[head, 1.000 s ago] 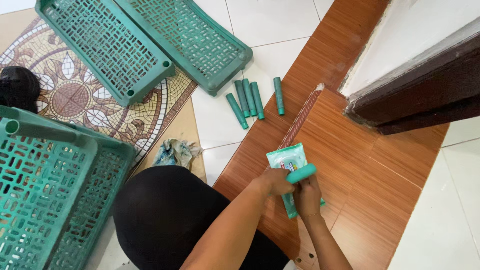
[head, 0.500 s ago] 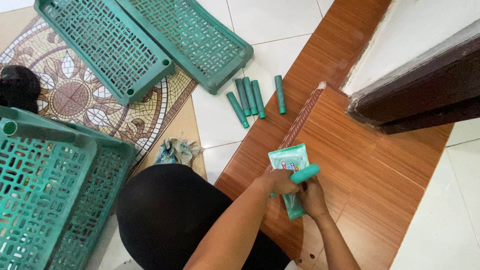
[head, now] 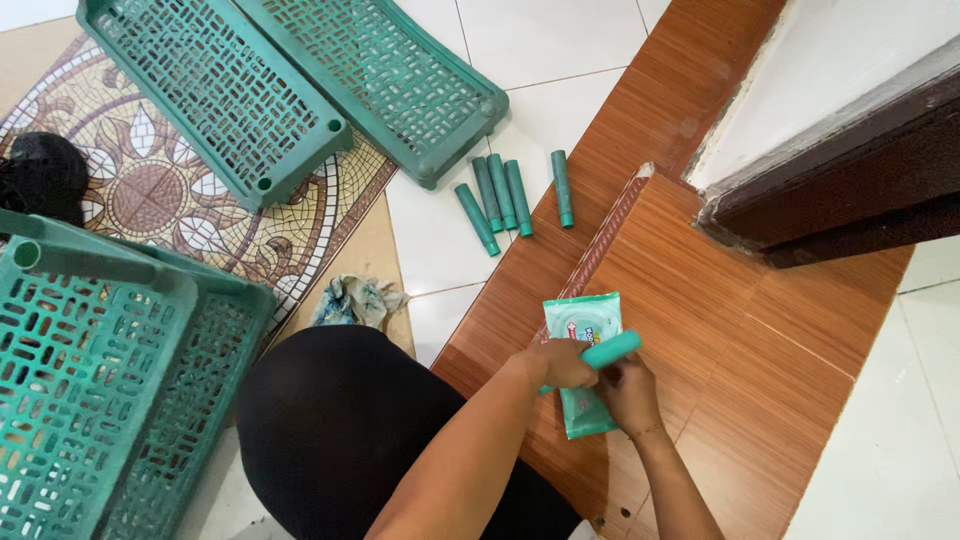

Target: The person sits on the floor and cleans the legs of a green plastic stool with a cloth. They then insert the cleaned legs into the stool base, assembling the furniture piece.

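A short green plastic tube (head: 612, 350) is gripped from its left end by my left hand (head: 560, 362). My right hand (head: 630, 392) closes on the same tube from below, fingers curled. Both hands hover over a flat green wipes packet (head: 582, 322) that lies on the brown wood-look floor (head: 700, 300). Only the tube's rounded right end shows; the hands hide the rest of it. My black-clad knee (head: 350, 420) is just left of the hands.
Several loose green tubes (head: 505, 195) lie on the white tiles ahead. Two green lattice shelf panels (head: 300, 90) rest at the top left. A green lattice rack (head: 90, 370) stands at the left, a crumpled cloth (head: 355, 298) beside it. A dark door frame (head: 830, 200) is at the right.
The tube's free end has swung up and to the right, and my right hand has slid a little lower on the packet. The packet stays in place.
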